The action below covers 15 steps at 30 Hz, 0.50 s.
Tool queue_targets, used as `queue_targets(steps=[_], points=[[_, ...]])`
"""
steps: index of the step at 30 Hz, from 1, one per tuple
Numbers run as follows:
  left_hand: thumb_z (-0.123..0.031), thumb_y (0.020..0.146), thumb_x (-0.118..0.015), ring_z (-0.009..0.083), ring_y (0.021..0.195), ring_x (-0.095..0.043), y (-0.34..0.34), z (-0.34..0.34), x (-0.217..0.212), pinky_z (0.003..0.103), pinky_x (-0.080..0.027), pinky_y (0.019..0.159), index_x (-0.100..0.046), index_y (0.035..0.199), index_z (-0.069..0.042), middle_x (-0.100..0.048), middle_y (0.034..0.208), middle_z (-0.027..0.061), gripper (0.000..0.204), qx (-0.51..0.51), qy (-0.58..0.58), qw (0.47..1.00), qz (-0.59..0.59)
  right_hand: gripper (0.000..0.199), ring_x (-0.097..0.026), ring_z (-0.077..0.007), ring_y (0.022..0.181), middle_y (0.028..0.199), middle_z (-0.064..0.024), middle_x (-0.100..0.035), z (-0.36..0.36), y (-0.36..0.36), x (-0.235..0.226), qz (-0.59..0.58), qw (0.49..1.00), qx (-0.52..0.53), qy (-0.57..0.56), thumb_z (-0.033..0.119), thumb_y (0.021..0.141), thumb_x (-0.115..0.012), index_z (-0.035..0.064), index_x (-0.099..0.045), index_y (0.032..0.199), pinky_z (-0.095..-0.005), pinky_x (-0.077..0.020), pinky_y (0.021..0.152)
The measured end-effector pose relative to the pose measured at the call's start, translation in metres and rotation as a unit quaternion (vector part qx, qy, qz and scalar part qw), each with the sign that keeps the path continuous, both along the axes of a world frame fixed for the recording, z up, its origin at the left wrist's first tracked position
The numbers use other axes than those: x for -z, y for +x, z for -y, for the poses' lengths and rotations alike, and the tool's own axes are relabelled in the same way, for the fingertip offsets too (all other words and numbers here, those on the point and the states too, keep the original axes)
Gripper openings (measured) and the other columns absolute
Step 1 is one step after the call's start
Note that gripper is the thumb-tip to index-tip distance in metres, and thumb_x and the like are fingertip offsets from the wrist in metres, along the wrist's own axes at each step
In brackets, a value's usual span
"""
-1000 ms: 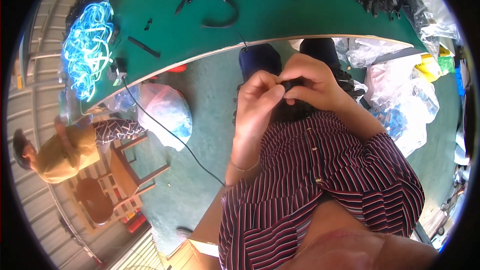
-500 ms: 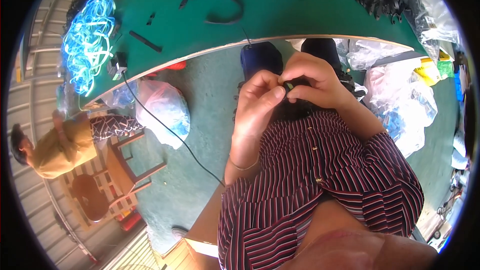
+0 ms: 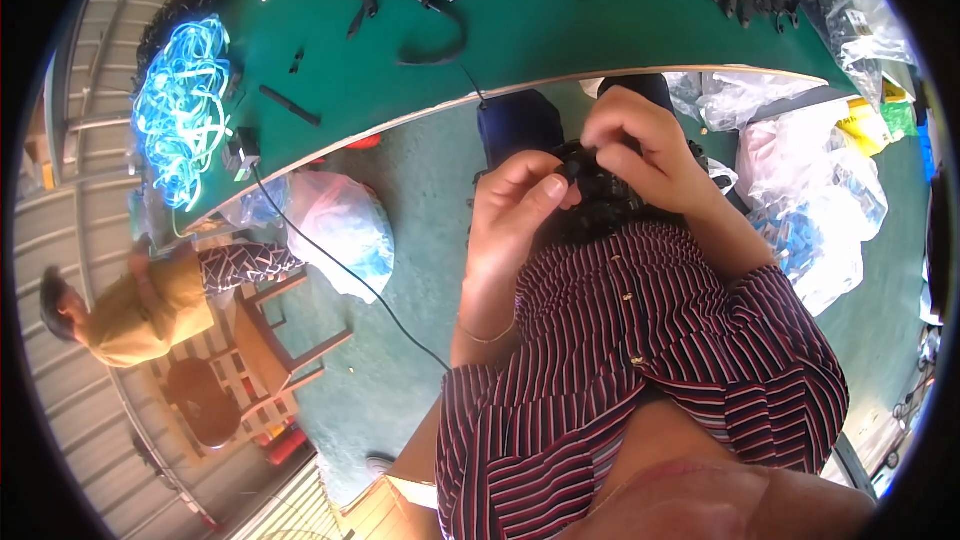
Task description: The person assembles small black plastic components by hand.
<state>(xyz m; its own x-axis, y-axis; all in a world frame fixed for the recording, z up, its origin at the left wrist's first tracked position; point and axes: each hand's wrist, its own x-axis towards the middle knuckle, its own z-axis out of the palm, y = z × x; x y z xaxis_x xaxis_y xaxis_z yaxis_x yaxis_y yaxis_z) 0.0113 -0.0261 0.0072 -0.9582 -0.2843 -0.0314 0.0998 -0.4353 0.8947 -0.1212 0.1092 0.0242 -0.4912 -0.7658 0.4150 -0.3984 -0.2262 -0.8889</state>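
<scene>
from here i see one green counter [image 3: 340,25] at twelve, one co-worker [image 3: 155,310] near nine; toward two, the left hand [image 3: 508,202] pinches one black piece [image 3: 568,171]; whether the right hand [image 3: 652,152] grips, i can't tell.

Wide curved-edge tabletop [image 3: 350,60]: green. Tangled heap of thin ribbon-like strips [image 3: 185,105]: bright blue, white streaks. Small pieces heaped at lap [image 3: 600,208]: black. Buttoned collared shirt [image 3: 590,290]: dark, striped red and white. Co-worker's short-sleeved top [image 3: 165,315]: mustard yellow.
</scene>
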Motion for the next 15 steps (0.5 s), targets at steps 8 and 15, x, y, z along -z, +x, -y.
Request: queue_targets(steps=[8, 15], points=[[0.000, 0.073, -0.069, 0.0072, 0.063, -0.053, -0.006, -0.004, -0.002, 0.020, -0.040, 0.054, -0.058, 0.079, 0.001, -0.058, 0.069, 0.0031, 0.012, -0.042, -0.274, 0.960, 0.035, 0.019, -0.046, -0.0163, 0.052, 0.059, -0.0090, -0.047, -0.003, -0.002, 0.002, -0.068, 0.992, -0.056, 0.095, 0.014, 0.083, -0.057, -0.0007, -0.054, 0.072, -0.0284, -0.0355, 0.050], [-0.006, 0.076, -0.064, 0.0089, 0.056, -0.052, -0.006, -0.012, -0.009, 0.021, -0.040, 0.050, -0.058, 0.080, 0.003, -0.057, 0.065, 0.0051, 0.012, 0.063, -0.020, 0.998, -0.004, 0.026, -0.040, -0.0049, 0.050, 0.055, 0.0019, -0.046, -0.009, 0.012, 0.008, 0.249, 0.954, -0.166, 0.023, 0.013, 0.086, -0.052, 0.0019, -0.051, 0.062, -0.0217, -0.0276, 0.044]])
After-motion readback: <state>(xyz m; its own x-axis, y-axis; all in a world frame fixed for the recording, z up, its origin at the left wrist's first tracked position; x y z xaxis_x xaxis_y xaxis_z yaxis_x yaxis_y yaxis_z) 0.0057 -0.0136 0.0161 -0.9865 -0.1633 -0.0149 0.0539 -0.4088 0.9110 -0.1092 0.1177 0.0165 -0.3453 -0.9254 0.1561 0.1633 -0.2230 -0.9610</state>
